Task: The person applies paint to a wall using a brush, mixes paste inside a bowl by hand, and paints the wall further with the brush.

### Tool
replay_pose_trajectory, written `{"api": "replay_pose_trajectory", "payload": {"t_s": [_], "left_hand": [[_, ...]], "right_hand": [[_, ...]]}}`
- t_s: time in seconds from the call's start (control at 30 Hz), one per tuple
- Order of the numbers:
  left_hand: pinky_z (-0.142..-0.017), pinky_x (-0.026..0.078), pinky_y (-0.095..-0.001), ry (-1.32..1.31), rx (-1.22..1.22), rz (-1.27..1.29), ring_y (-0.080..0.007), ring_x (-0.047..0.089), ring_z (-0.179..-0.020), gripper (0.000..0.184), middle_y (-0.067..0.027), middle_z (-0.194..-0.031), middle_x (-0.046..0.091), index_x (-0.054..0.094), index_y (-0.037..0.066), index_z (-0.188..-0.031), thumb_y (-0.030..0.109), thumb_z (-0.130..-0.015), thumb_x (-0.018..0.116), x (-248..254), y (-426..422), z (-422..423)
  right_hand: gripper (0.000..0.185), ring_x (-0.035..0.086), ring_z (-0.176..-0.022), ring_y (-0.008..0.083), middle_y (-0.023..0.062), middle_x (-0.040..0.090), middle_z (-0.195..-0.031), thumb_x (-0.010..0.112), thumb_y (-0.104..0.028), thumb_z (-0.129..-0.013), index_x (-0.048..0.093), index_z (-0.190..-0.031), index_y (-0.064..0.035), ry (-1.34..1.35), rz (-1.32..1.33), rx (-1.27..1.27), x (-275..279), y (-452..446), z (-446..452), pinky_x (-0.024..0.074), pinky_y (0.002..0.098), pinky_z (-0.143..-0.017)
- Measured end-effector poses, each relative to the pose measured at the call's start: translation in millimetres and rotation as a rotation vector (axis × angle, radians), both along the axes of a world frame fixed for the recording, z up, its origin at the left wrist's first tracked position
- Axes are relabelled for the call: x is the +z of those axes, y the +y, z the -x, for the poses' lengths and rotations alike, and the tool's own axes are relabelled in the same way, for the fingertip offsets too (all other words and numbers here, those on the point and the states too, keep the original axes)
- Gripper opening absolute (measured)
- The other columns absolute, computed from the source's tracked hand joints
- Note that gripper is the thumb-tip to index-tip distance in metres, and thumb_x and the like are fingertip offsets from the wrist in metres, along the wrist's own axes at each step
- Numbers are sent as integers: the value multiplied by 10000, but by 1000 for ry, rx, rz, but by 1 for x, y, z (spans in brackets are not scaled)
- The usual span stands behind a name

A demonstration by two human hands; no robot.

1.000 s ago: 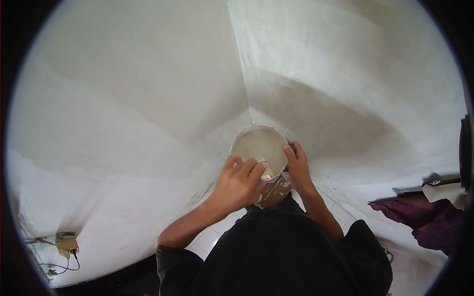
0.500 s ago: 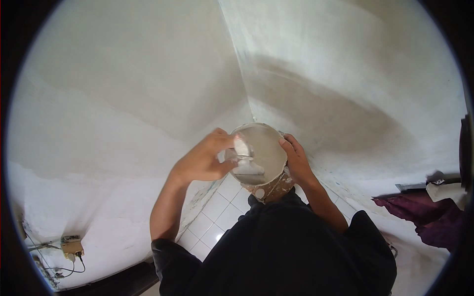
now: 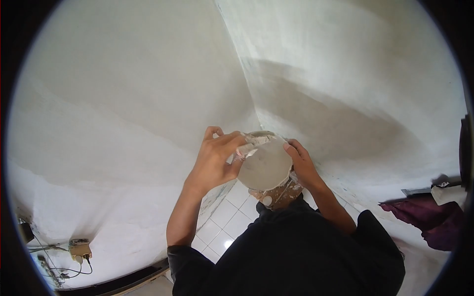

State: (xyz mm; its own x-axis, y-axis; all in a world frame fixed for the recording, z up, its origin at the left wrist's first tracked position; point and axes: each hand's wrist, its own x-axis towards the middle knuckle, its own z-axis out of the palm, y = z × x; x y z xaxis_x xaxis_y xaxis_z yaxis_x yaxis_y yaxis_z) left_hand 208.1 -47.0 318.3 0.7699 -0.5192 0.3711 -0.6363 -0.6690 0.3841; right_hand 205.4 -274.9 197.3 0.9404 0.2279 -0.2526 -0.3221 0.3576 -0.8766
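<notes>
My left hand pinches a small scraper smeared with pale paste, its blade over the far left part of a round container. Pale grey paste coats the inside of this container. On its right rim rests my right hand, thumb on top and fingers wrapped round the outer side. The container's outside is brown and splattered with paste. It stands or is held close in front of my dark shirt, below the wall corner.
Two plastered walls meet at a corner ahead. A socket box with plugged cables is at the lower left. Purple cloth hangs at the right. White floor tiles show below.
My left hand has swung from the container's near side to its far left part with the scraper, whose angle has turned. My right hand stays on the rim. The view has shifted slightly.
</notes>
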Motion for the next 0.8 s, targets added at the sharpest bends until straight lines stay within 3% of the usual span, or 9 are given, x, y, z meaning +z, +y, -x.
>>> {"api": "replay_pose_trajectory", "payload": {"t_s": [0.13, 0.33, 0.47, 0.53, 0.57, 0.63, 0.8], "left_hand": [[-877, 381, -397, -86, -57, -49, -195, 655, -842, 377, -30, -984, 710, 679, 113, -983, -50, -643, 689, -12, -6, 17], [-872, 379, -386, 155, -93, -6, -182, 659, -841, 400, -28, -985, 715, 692, 126, -969, -69, -621, 681, 5, 16, 40], [-814, 382, -394, 311, -240, 104, -213, 596, -790, 391, -32, -959, 693, 654, 110, -1020, -85, -681, 667, 8, 21, 20], [-836, 412, -372, 426, -289, 242, -244, 638, -833, 418, -55, -1000, 705, 679, 81, -1004, -130, -644, 646, -5, 14, 12], [-826, 445, -365, 463, -244, 194, -272, 639, -870, 385, -91, -991, 695, 674, 61, -1004, -126, -671, 626, -4, 10, 11], [-830, 454, -365, 483, -235, 247, -274, 638, -879, 378, -98, -982, 693, 672, 55, -1009, -119, -677, 624, -12, 6, 5], [-842, 476, -372, 456, -173, 365, -278, 634, -888, 358, -116, -971, 690, 667, 44, -1019, -102, -696, 614, -15, -5, -1]], "right_hand": [[246, 534, -756, 21, -26, 584, -881, 530, -292, -983, 567, -1099, -77, -68, 67, 16, -6, -2, -10, 420, 197, -607], [262, 542, -768, 35, -22, 584, -878, 535, -292, -982, 569, -1105, -62, -25, 120, 28, 7, -8, -10, 430, 207, -645], [273, 543, -805, 51, -9, 583, -901, 531, -292, -983, 569, -1105, -51, -84, 42, 88, -3, -4, -9, 433, 210, -679], [266, 538, -855, 63, 7, 583, -934, 523, -276, -987, 571, -1104, -43, 4, 68, 126, 4, -5, -8, 434, 211, -720], [266, 538, -855, 63, 7, 583, -934, 523, -276, -987, 571, -1104, -43, 4, 69, 125, 0, -5, -8, 434, 211, -720], [318, 549, -796, 58, 25, 593, -937, 523, -305, -988, 586, -1135, -30, -68, 55, 138, -10, 0, -9, 448, 206, -643], [316, 549, -758, 50, 23, 589, -948, 525, -299, -985, 582, -1142, -31, -133, 49, 89, -8, 6, -5, 444, 199, -606]]}}
